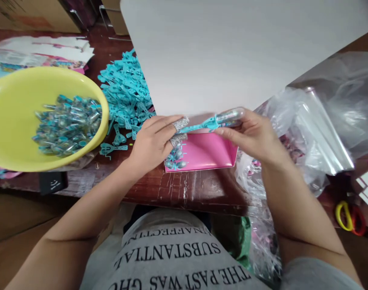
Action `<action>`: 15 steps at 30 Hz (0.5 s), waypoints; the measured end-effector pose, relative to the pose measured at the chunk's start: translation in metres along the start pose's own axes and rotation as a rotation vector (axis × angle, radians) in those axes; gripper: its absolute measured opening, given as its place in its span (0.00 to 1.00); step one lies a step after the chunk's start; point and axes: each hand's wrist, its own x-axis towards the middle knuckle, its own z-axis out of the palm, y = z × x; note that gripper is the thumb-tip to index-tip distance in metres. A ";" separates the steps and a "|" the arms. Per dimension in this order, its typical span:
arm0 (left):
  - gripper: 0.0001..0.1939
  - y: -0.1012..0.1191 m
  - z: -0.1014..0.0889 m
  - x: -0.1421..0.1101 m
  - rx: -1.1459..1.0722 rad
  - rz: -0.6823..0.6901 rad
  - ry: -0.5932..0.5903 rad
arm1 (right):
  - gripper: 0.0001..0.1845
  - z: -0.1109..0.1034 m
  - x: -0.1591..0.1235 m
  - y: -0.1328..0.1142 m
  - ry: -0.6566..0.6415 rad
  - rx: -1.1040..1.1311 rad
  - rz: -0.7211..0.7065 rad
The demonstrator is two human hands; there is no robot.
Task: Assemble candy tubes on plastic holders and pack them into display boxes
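In the head view, the left hand (153, 139) pinches one end of a blue plastic piece (198, 125) between its thumb and finger, and both of these have silvery grey wraps (178, 140); the right hand (253, 133) grips a clear tube (230, 117) with its thumb under it and its fingers round the far end; the tube and the blue piece meet end to end, so they make one long stick between the two hands; the stick is above the back edge of a pink box (211, 149), and it lies nearly flat with its right end a bit higher.

Some little blue and clear things (176, 159) sit at the left end of the box; the box rests on a dark red-brown tabletop (208, 189); a big white board (226, 52) is behind it; to the left is a heap of blue plastic bits (123, 88), and next to that is a yellow bowl (8, 104) with lots of small tubes (69, 125) inside; a flat black thing (53, 183) is at the table's edge under the bowl; bright papers (63, 50) lie behind the bowl; on the right are crinkly clear bags (286, 108) and a shiny clear roll (329, 133); lower down are a yellow loop (338, 217) and a red loop (361, 223).
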 end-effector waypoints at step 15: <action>0.16 -0.017 0.011 -0.014 0.063 -0.039 -0.115 | 0.17 0.032 0.036 -0.011 -0.293 -0.746 -0.089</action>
